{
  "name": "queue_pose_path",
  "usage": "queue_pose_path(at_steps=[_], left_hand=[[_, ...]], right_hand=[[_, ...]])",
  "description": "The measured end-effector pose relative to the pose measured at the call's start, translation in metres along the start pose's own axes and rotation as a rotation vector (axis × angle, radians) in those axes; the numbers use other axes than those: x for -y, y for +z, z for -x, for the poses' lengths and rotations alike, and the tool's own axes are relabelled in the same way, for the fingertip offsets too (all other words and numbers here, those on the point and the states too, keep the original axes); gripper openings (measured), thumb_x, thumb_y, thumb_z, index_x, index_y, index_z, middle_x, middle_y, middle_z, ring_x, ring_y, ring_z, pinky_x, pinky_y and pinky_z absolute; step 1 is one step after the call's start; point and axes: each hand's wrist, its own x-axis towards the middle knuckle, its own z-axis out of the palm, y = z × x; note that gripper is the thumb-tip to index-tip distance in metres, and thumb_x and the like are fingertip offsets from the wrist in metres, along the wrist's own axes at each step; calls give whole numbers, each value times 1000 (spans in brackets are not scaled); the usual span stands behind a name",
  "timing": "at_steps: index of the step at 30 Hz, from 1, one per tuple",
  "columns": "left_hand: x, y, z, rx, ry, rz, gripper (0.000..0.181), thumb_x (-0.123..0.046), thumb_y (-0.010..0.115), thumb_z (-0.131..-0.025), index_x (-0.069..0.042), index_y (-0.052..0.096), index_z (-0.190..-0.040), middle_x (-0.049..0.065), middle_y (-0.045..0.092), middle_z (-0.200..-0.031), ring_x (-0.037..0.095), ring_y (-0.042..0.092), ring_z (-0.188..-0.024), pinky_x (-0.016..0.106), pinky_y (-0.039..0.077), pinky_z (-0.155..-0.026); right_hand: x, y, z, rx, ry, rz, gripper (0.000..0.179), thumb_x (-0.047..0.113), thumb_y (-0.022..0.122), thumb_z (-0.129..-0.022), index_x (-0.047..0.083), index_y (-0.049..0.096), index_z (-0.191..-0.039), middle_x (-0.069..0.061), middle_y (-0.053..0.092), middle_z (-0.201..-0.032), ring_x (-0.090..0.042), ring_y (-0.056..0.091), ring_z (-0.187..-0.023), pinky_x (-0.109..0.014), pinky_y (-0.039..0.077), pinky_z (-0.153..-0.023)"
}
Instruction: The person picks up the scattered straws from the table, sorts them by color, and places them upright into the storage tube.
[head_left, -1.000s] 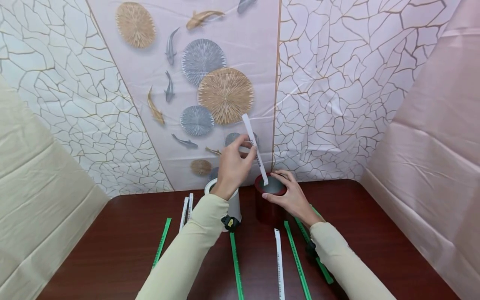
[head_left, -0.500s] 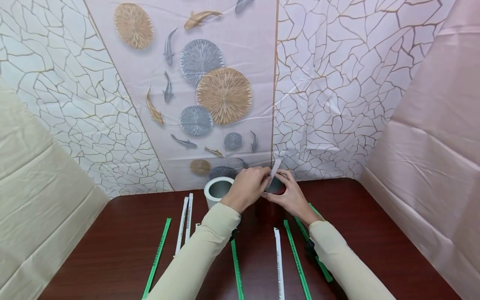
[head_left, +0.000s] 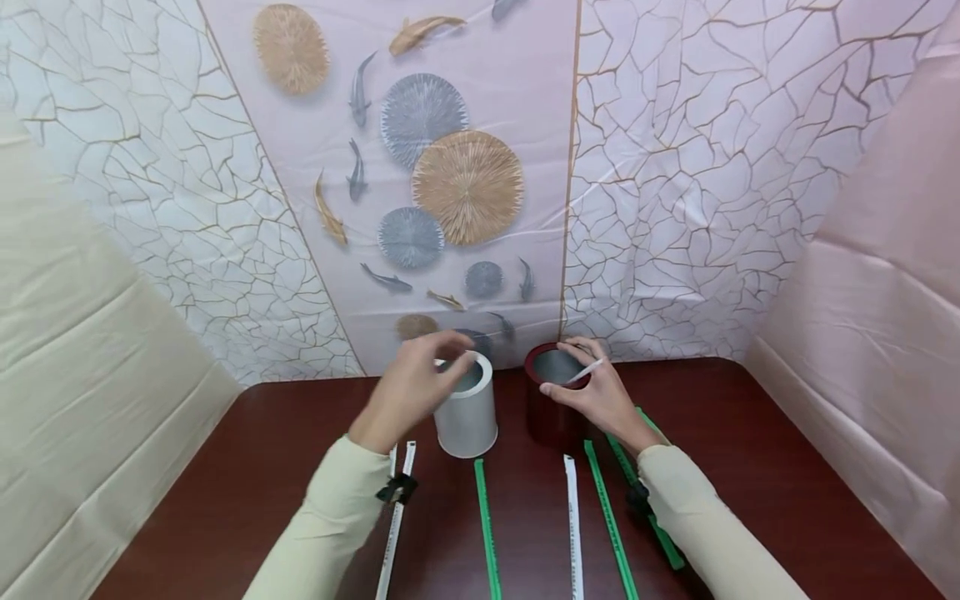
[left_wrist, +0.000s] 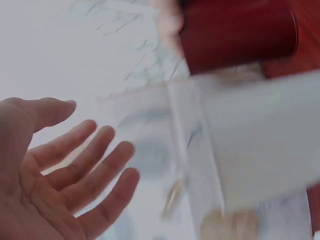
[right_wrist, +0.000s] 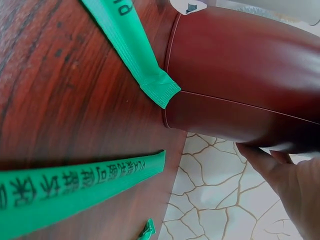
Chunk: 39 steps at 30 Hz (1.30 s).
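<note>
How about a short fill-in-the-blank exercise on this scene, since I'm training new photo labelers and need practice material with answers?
1. The cup gripped by the right hand is ____ in color.
2. The left hand holds ____.
3. The strip sticking up from the gripped cup is ____ in color.
4. In the head view, the white cup stands to the ____ of the gripped cup.

Missing words: dark red; nothing; white; left.
</note>
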Motion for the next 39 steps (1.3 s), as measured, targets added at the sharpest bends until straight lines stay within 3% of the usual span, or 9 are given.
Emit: queue_pose_path(at_steps=[4, 8, 13, 17, 20, 23, 28, 34, 39], left_hand=[[20, -31, 22, 33, -133, -6, 21, -28, 69, -104, -13, 78, -114, 1, 78, -108, 22, 75, -98, 42, 59, -84], [44, -39, 50, 154, -204, -64, 20, -29, 70, -103, -13, 78, -110, -1, 75, -94, 14, 67, -76, 36, 54, -68], [66, -24, 90, 295, -341, -71, 15, -26, 75, -99, -11, 76, -104, -2, 69, -78, 13, 61, -55, 33, 50, -58], [85, -8, 120, 355, -484, 75, 15, -18, 78, -95, -6, 70, -98, 5, 68, -75, 17, 65, -56, 34, 58, -58], [97, 3, 137, 365, -544, 205, 16, -11, 79, -93, -2, 66, -92, 9, 66, -73, 17, 66, -60, 36, 61, -57], [102, 12, 147, 329, -560, 221, 21, -9, 82, -90, -2, 63, -84, 7, 67, -69, 17, 68, -58, 34, 61, -55], [102, 21, 154, 263, -550, 118, 29, -10, 88, -83, -5, 61, -72, 3, 67, -60, 14, 67, -50, 31, 58, -50], [99, 28, 153, 263, -519, 16, 23, -4, 81, -80, -8, 67, -63, -2, 65, -53, 10, 66, -46, 30, 58, -50], [95, 34, 152, 276, -484, -124, 23, -12, 81, -74, -14, 66, -56, -7, 59, -44, 6, 59, -39, 31, 55, -54]], right_hand=[[-1, -3, 0, -6, 0, 3, 72, 18, 90, -86, 1, 58, -149, -19, 40, -157, -39, 37, -146, -64, 38, -110], [-1, 0, -2, -1, 1, -3, 71, 17, 89, -87, 1, 58, -149, -21, 39, -157, -39, 36, -146, -64, 36, -112], [0, 1, -1, 1, -3, -8, 70, 17, 88, -88, 0, 57, -149, -20, 39, -156, -39, 36, -145, -62, 38, -109], [1, 2, 0, 3, -9, -2, 71, 16, 87, -88, 0, 57, -149, -20, 39, -156, -40, 36, -144, -63, 39, -108], [1, 2, 0, 3, -7, -8, 71, 16, 88, -87, 0, 57, -150, -20, 38, -157, -39, 36, -145, -63, 38, -110], [0, 1, -1, 2, -3, -19, 72, 15, 89, -87, 1, 57, -149, -20, 38, -157, -39, 36, -146, -63, 35, -113], [0, 3, -5, 7, -5, -19, 71, 16, 88, -88, 1, 57, -150, -20, 38, -158, -39, 36, -146, -64, 36, -112], [-1, 4, -5, 9, -4, -15, 70, 17, 88, -88, 1, 57, -150, -19, 39, -157, -39, 37, -145, -62, 38, -110], [-2, 2, -2, -6, -5, -20, 70, 15, 88, -88, 2, 58, -149, -20, 38, -157, -39, 37, -145, -63, 37, -110]])
